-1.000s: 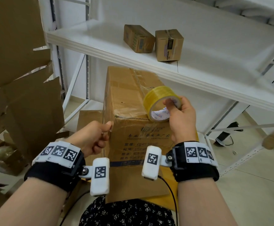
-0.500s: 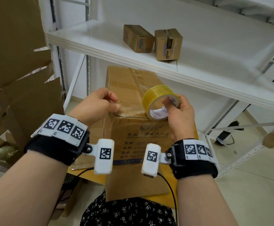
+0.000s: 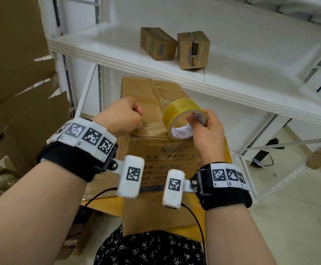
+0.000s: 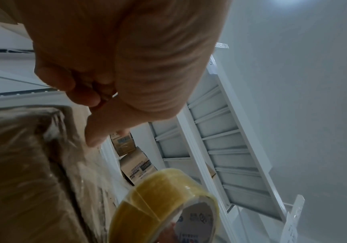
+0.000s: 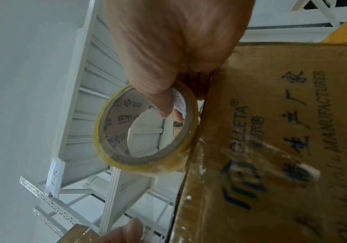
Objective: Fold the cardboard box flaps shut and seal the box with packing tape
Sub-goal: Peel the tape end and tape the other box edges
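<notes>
A tall brown cardboard box (image 3: 155, 161) stands in front of me under a white shelf, its top flaps folded shut and glossy clear tape lying across the top near the front edge. My right hand (image 3: 205, 129) grips a yellow tape roll (image 3: 178, 113), thumb inside the core, and holds it on edge against the top front right of the box. My left hand (image 3: 125, 119) rests as a fist on the top front left. In the left wrist view its thumb (image 4: 97, 131) touches the taped box (image 4: 22, 164) top. The right wrist view shows the roll (image 5: 147, 164) against the box (image 5: 282, 148).
The white shelf (image 3: 155, 60) overhangs the back of the box and carries two small cardboard boxes (image 3: 156, 44) (image 3: 193, 49). Torn cardboard sheets (image 3: 22, 92) lean at the left. A yellow board (image 3: 226, 153) lies under the box. Tiled floor shows at the right.
My left hand rose from the box's left front side onto the top and now sits as a fist near the front left edge. The right hand keeps the roll at the front edge.
</notes>
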Tool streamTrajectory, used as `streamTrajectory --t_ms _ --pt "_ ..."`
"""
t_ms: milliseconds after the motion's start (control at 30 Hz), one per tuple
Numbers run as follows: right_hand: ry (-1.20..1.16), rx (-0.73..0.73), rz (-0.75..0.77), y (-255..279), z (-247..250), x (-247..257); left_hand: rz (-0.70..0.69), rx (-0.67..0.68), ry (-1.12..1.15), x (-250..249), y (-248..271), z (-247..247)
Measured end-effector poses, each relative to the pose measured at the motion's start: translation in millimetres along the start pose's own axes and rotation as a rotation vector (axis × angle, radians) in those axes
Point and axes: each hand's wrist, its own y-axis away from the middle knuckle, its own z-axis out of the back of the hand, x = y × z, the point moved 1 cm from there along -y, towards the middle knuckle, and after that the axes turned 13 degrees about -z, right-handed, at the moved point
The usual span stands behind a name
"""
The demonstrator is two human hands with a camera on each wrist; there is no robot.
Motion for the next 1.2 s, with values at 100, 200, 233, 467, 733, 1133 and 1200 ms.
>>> streamTrajectory --t_ms 100,200,233,467,733,1133,1200 --pt "0.03 0.004 0.009 2.3 1.4 2.3 0.007 0.08 -0.045 0.9 -4.9 -2.4" --pt "0.069 0.011 0.016 5.4 0.9 3.6 0.011 0.149 -0.081 3.0 -4.8 -1.8" --pt "0.092 0.012 0.022 6.4 0.2 3.9 0.006 0.172 -0.11 3.0 -4.7 -0.8" --pt "0.191 0.019 0.03 11.8 -0.4 10.3 -0.03 0.262 -0.242 -0.2 -5.8 -0.4" --pt "0.346 0.044 0.073 13.7 3.9 14.5 -0.067 0.271 -0.276 -0.3 -0.5 -4.2" --pt "0.518 0.061 0.147 12.2 10.4 31.7 -0.072 0.232 -0.304 -5.3 5.0 -7.4" --pt "0.534 0.053 0.128 11.7 11.7 32.2 -0.069 0.229 -0.311 -6.2 6.2 -7.9"
